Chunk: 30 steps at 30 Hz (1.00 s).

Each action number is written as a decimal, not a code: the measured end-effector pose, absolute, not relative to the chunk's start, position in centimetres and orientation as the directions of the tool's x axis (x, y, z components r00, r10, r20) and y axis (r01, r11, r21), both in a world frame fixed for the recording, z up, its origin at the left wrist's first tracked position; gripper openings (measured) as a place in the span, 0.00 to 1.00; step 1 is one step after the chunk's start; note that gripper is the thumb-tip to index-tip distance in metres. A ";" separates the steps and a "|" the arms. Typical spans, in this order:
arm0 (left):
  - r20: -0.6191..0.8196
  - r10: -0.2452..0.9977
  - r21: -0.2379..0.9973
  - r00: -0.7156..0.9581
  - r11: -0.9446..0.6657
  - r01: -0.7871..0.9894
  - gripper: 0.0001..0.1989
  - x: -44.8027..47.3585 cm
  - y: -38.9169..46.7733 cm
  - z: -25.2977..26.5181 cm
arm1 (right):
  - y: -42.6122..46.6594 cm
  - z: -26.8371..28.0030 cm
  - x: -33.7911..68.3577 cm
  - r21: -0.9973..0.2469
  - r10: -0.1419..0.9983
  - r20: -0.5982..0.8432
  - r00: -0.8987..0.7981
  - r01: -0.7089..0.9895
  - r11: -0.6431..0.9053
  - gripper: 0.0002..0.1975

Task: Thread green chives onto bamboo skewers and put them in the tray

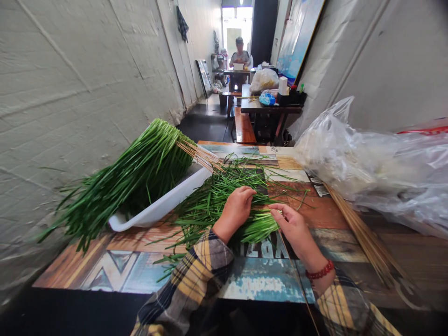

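Note:
My left hand lies on a loose pile of garlic chives, its fingers curled over some stems. Close by on the right, my right hand has thumb and forefinger pinched at the pale cut ends of a small bunch. A thin bamboo skewer slants from beneath that hand toward the table's front edge; the exact grip on it is partly hidden. To the left, a thick stack of skewered chives rests on a white plastic tray, with several skewer ends sticking out toward the right.
On the patterned table, a bundle of bamboo skewers lies at the right, beside a large clear plastic bag. A white wall stands close on the left. Farther back are a bench, another table and a seated person.

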<state>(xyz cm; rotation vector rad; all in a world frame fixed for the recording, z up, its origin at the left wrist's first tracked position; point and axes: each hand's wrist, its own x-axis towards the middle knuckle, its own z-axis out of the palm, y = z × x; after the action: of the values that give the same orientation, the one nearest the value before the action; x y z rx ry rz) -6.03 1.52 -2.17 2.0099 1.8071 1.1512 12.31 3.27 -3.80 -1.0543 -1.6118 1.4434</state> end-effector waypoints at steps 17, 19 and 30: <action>0.422 0.905 0.349 -0.043 -0.118 0.930 0.06 -5.4 0.5 -0.9 | 3.4 -3.8 12.4 -0.988 0.898 -0.011 -0.439 0.144 0.058 0.19; 0.444 0.893 0.389 -0.071 -0.121 0.913 0.05 -5.2 0.4 -0.7 | 3.4 -3.8 12.4 -0.982 0.902 0.017 -0.431 0.161 0.095 0.18; 0.340 0.941 0.694 -0.002 -0.249 0.676 0.07 -4.6 0.5 -1.3 | 3.4 -4.2 12.6 -0.968 0.899 0.087 -0.429 0.175 0.177 0.16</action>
<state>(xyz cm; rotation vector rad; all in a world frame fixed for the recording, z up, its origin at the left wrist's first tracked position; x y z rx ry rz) -4.59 0.45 -1.33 1.9506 1.6748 1.1157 12.60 3.42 -4.18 -1.0215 -1.7498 1.3017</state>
